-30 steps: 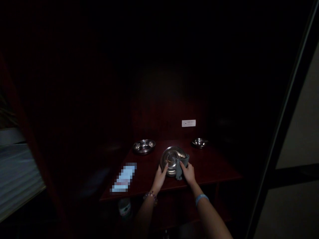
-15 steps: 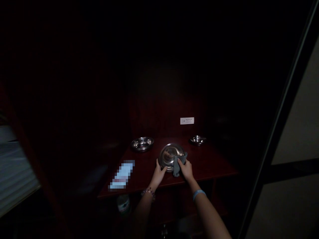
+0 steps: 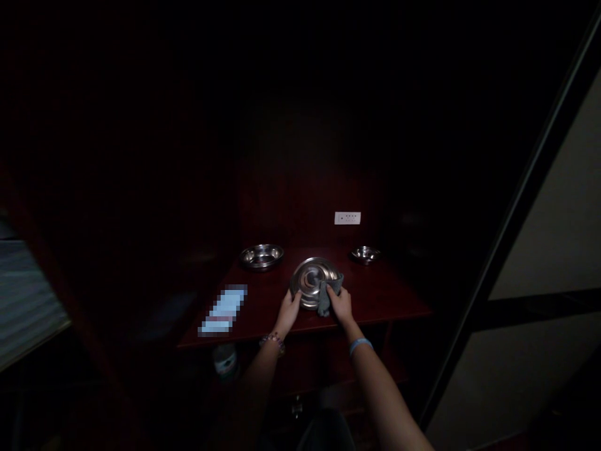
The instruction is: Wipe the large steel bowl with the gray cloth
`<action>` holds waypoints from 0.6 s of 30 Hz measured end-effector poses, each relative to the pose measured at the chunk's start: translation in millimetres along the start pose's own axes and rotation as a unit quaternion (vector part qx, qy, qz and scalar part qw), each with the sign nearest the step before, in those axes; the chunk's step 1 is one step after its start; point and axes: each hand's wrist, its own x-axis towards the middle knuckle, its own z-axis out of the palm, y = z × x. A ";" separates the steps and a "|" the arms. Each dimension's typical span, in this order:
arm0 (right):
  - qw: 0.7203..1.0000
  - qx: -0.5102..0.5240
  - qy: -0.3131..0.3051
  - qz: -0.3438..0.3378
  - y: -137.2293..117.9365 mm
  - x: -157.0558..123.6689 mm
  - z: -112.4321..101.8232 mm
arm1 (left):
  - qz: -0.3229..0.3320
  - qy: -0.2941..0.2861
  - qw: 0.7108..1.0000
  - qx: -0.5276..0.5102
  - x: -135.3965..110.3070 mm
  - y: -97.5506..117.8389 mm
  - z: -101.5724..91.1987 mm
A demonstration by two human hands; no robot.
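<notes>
**A:** Entry one, the grip?

**B:** Right hand [image 3: 339, 305]: grip clenched on a bunched grey cloth [image 3: 323, 295], pressed to the near right rim of the steel dish [image 3: 308, 277]. Left hand [image 3: 287, 311]: grip closed on the dish's near left rim, as far as the dim light shows.

**A:** Location of the dish?

**B:** On the dark red worktop [image 3: 389, 300], middle, near the front edge. I cannot tell whether it lies flat or is tipped up.

**A:** Surroundings?

**B:** Wider steel bowl [image 3: 261, 255], back left, apart. Small steel bowl [image 3: 365, 254], back right, apart. White socket plate [image 3: 347, 218] on the rear panel. Pale blurred flat item [image 3: 223, 310] on the worktop's left. Bottle [image 3: 224, 362] below the front edge. Beaded bracelet [image 3: 272, 340] on the left wrist, blue wristband [image 3: 360, 344] on the right.

**A:** Handling note?

**B:** My judgement is that thin steel will skate on polished wood, so the left hand should pin the rim firmly. The cloth would cover more if spread flatter, and it should follow the dish's rings round. In this light, feel counts for more than sight.
</notes>
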 end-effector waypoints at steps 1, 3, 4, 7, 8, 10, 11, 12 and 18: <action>1.000 -0.004 0.002 0.002 1.1 0.5 -0.4 | 0.002 -0.005 1.000 0.004 -0.3 0.0 0.6; 1.000 -0.007 0.008 0.002 3.8 1.6 -1.1 | 0.016 -0.018 1.000 0.004 -0.5 -0.2 1.7; 1.000 -0.006 0.011 0.002 5.5 2.3 -1.4 | 0.028 -0.023 0.999 -0.003 -0.4 -0.4 2.2; 1.000 0.004 0.018 0.001 10.4 4.3 -1.6 | 0.056 -0.024 0.998 -0.032 1.2 -3.2 3.3; 1.000 0.007 0.019 0.001 11.8 4.8 -1.4 | 0.057 -0.023 0.998 -0.034 2.0 -5.0 3.5; 1.000 0.010 0.021 0.001 13.8 5.4 -0.9 | 0.053 -0.030 0.998 -0.022 3.3 -9.7 3.8; 1.000 0.010 0.021 0.001 14.3 5.5 -0.7 | 0.052 -0.040 0.998 -0.010 3.7 -12.2 3.9; 1.000 0.009 0.021 0.000 14.7 5.5 -0.5 | 0.052 -0.053 0.997 0.001 3.8 -14.7 4.0; 1.000 -0.001 0.015 0.000 14.9 5.8 -0.2 | 0.051 -0.079 0.996 0.011 3.1 -20.8 4.0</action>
